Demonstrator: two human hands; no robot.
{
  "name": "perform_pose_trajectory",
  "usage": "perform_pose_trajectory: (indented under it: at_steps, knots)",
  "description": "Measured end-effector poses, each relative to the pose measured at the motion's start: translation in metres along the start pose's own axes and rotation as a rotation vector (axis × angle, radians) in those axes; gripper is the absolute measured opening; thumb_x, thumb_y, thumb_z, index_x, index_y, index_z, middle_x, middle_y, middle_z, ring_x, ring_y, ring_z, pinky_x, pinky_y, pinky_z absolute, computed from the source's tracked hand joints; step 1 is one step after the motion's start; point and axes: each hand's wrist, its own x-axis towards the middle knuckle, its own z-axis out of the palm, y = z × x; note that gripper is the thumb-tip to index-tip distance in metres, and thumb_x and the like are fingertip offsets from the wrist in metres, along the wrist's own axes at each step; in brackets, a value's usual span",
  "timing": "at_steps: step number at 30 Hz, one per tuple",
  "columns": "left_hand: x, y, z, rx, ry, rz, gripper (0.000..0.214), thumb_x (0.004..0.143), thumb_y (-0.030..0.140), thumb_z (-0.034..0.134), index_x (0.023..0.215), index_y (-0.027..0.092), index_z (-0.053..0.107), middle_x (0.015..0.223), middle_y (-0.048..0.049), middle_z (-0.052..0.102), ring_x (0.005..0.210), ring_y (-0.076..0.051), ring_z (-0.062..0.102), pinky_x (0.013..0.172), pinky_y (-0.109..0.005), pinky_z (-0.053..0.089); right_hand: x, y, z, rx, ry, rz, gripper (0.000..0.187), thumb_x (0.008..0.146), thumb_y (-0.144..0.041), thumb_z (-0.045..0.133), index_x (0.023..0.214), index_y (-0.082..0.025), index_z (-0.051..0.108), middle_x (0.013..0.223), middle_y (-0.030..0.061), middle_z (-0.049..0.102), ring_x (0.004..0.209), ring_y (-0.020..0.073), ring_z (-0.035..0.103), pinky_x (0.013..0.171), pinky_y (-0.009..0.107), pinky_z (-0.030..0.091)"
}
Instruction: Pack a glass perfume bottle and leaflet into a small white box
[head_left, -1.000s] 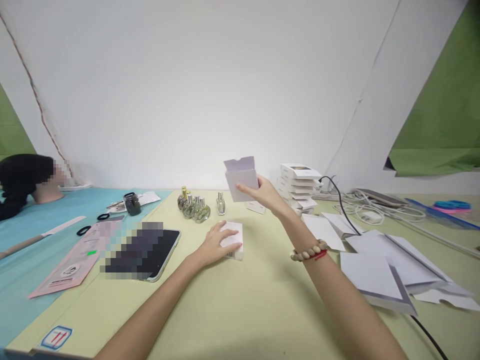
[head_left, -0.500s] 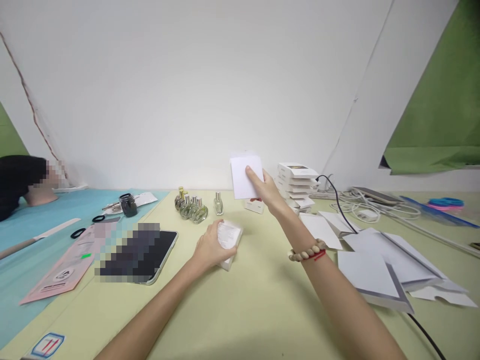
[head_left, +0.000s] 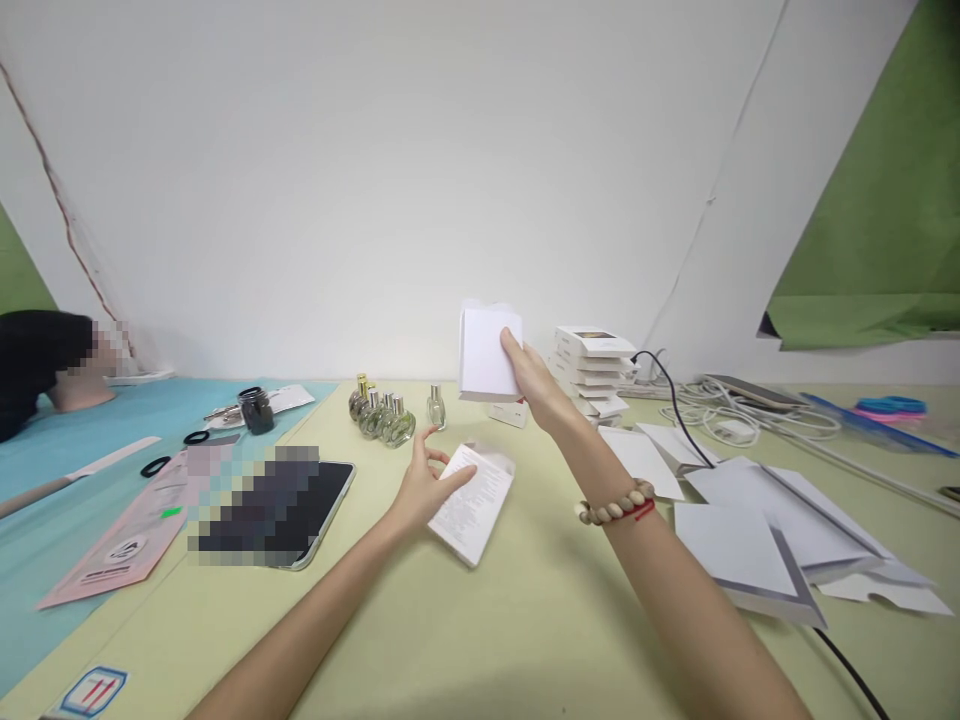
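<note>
My right hand point(head_left: 536, 380) is closed on a small white box point(head_left: 489, 352), held up in front of the wall with the thumb across its plain face. A second white box point(head_left: 476, 505), printed with small text, rests low over the table, slightly tilted. Beside its left edge is my left hand point(head_left: 427, 480), fingers apart and curved, the thumb reaching over the printed face. Beyond that hand stand a small glass bottle point(head_left: 436, 408) and a group of several glass bottles point(head_left: 386, 418) with metallic caps.
A stack of white boxes point(head_left: 592, 360) stands at the back right, near coiled white cables point(head_left: 750, 425). Flattened white cartons point(head_left: 780, 520) lie on the right. On the left are a dark-screened tablet point(head_left: 322, 510), a pink packet point(head_left: 142, 540), a black jar point(head_left: 256, 410) and a mannequin head point(head_left: 75, 385).
The printed box has shifted right and toward me, its text face now showing more. My left hand's fingers have spread off it. The right hand's box has tilted slightly.
</note>
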Motion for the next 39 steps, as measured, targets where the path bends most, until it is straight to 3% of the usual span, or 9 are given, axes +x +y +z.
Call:
perform_pose_trajectory:
  at_steps: [7,10,13,16,18,22,26,33,39]
  knots:
    - [0.002,-0.005,-0.005,0.349,0.341,0.226,0.057,0.084,0.041,0.052,0.132,0.024,0.025,0.101,-0.0051,0.040,0.065,-0.003,0.043,0.065,-0.014,0.039,-0.005,0.001,0.000,-0.046,-0.115,0.018,0.066,0.075,-0.072,0.030,0.127,-0.031,0.027,0.121,0.0088,0.044,0.083,0.0197,0.056,0.049,0.027,0.045]
    - [0.001,-0.004,-0.007,0.457,0.372,0.295,0.049,0.087,0.037,0.047,0.130,0.024,0.029,0.108,-0.0063,0.036,0.086,-0.008,0.045,0.077,-0.017,0.040,-0.007,0.000,0.002,-0.090,-0.097,-0.025,0.063,0.077,-0.070,0.031,0.123,-0.028,0.033,0.118,0.0085,0.047,0.086,0.0193,0.055,0.052,0.026,0.046]
    - [0.003,-0.006,-0.011,0.545,0.372,0.204,0.045,0.089,0.031,0.043,0.131,0.022,0.029,0.114,-0.0084,0.033,0.098,-0.013,0.043,0.084,-0.024,0.038,-0.008,-0.001,0.004,-0.085,-0.098,-0.112,0.055,0.081,-0.062,0.035,0.118,-0.022,0.039,0.116,0.0084,0.048,0.096,0.0176,0.052,0.069,0.025,0.047]
    - [0.006,-0.005,-0.015,0.619,0.371,0.131,0.037,0.091,0.033,0.039,0.127,0.024,0.040,0.112,-0.0078,0.037,0.102,-0.017,0.041,0.091,-0.033,0.033,-0.010,-0.002,0.006,-0.117,-0.188,-0.085,0.048,0.082,-0.055,0.042,0.113,-0.018,0.044,0.113,0.0099,0.051,0.097,0.0181,0.052,0.073,0.025,0.045]
    - [0.007,0.001,-0.016,0.539,0.378,0.240,0.033,0.094,0.037,0.032,0.121,0.024,0.048,0.112,-0.0055,0.040,0.109,-0.016,0.037,0.097,-0.032,0.028,-0.013,-0.002,0.006,-0.163,-0.298,-0.020,0.046,0.080,-0.053,0.047,0.109,-0.017,0.046,0.108,0.0105,0.054,0.092,0.0187,0.054,0.066,0.024,0.045]
    - [0.002,0.014,-0.011,0.192,0.238,0.405,0.042,0.094,0.045,0.031,0.122,0.016,0.044,0.114,-0.0064,0.041,0.100,-0.011,0.043,0.085,-0.018,0.038,-0.019,-0.001,0.008,-0.171,-0.522,0.052,0.050,0.075,-0.048,0.056,0.113,-0.018,0.042,0.106,0.0105,0.056,0.089,0.0185,0.056,0.057,0.022,0.045]
    - [-0.003,0.018,-0.005,0.014,0.114,0.366,0.050,0.091,0.052,0.036,0.120,0.012,0.039,0.108,-0.0094,0.043,0.081,-0.009,0.048,0.067,-0.014,0.044,-0.019,0.000,0.009,-0.203,-0.605,0.016,0.060,0.069,-0.047,0.063,0.117,-0.018,0.043,0.113,0.0114,0.052,0.092,0.0203,0.056,0.058,0.024,0.048]
    - [-0.004,0.016,0.001,-0.171,-0.040,0.228,0.070,0.087,0.064,0.028,0.137,0.018,0.010,0.098,-0.0108,0.042,0.072,-0.012,0.052,0.046,-0.018,0.045,-0.021,-0.003,0.011,-0.189,-0.699,-0.026,0.049,0.068,-0.046,0.063,0.105,-0.016,0.056,0.105,0.0092,0.057,0.087,0.0176,0.056,0.062,0.022,0.048]
    - [-0.007,0.017,0.003,-0.260,-0.086,0.176,0.074,0.087,0.064,0.030,0.140,0.018,0.004,0.068,-0.0015,0.030,0.050,-0.002,0.031,0.037,-0.007,0.022,-0.025,-0.004,0.014,-0.177,-0.800,-0.081,0.044,0.069,-0.042,0.063,0.103,-0.015,0.054,0.100,0.0083,0.058,0.084,0.0177,0.056,0.062,0.025,0.048]
